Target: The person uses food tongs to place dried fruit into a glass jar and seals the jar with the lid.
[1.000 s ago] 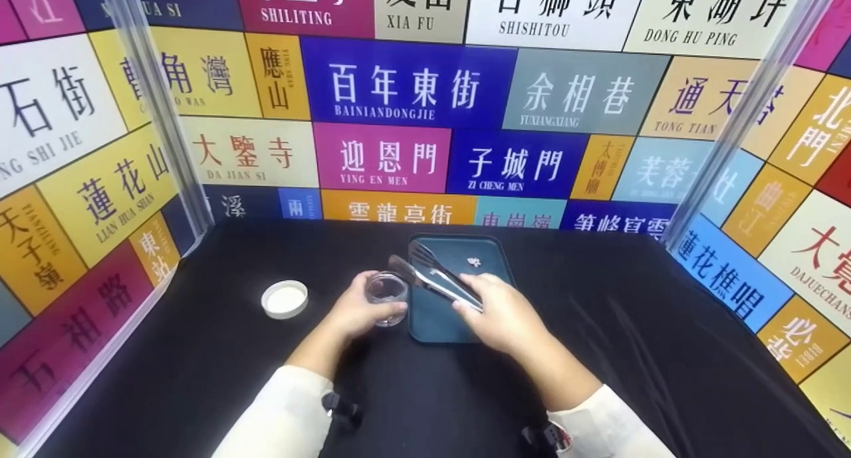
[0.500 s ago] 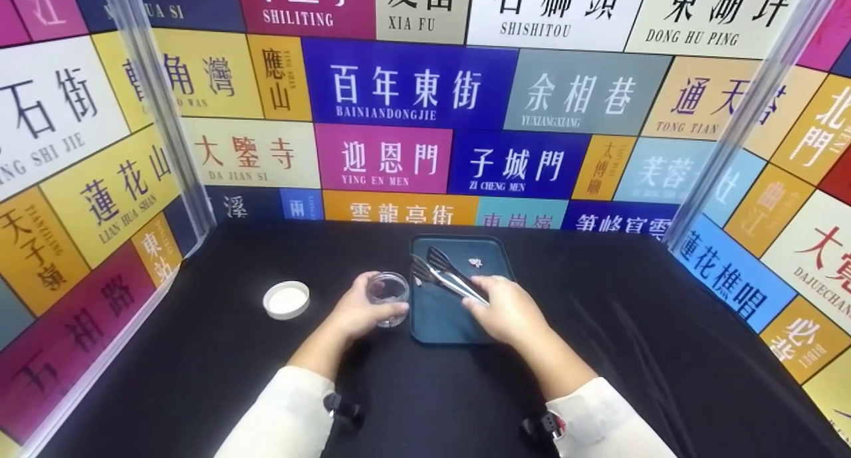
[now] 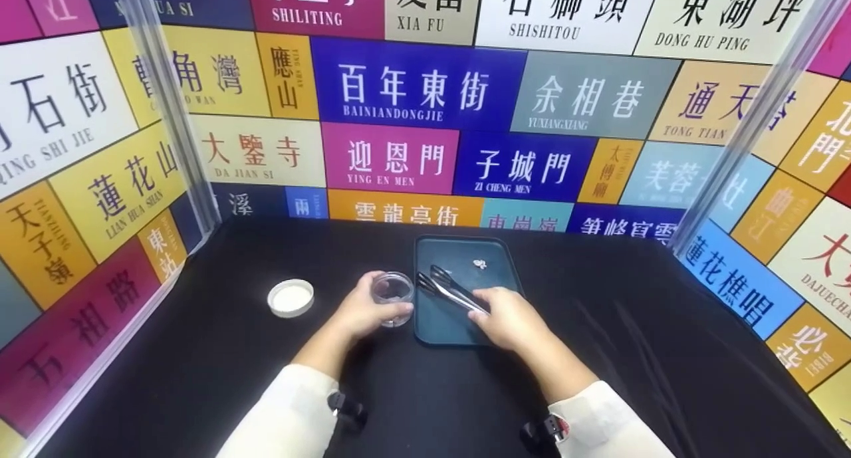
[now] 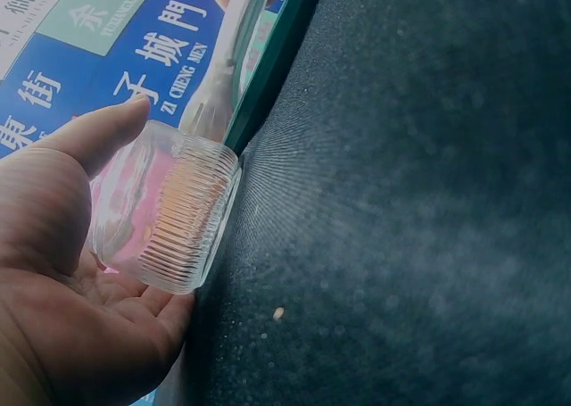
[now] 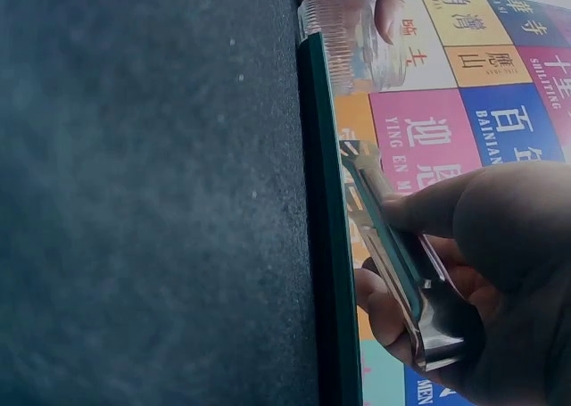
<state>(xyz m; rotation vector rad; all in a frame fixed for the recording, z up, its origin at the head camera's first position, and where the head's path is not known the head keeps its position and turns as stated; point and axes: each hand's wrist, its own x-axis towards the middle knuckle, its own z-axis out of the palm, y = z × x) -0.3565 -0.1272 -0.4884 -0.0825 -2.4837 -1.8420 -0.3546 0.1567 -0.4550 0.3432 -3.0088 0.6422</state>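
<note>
Rising at twelve o'clock behind black-clothed desk (image 3: 439, 398): lettered wall (image 3: 419, 82); left hand (image 3: 362, 312) grips jar (image 4: 169, 210), right hand (image 3: 510, 317) grips tongs (image 5: 443, 327).

Black tablecloth (image 3: 425, 391), creased at right. Three walls (image 3: 505, 92) printed with multicoloured Chinese place names (image 3: 412, 86); translucent strips (image 3: 166, 99) run up both rear corners.

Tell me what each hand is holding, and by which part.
The left hand holds the clear jar around its side; the right hand holds the metal tongs by the handle end, away from the tips.
</note>
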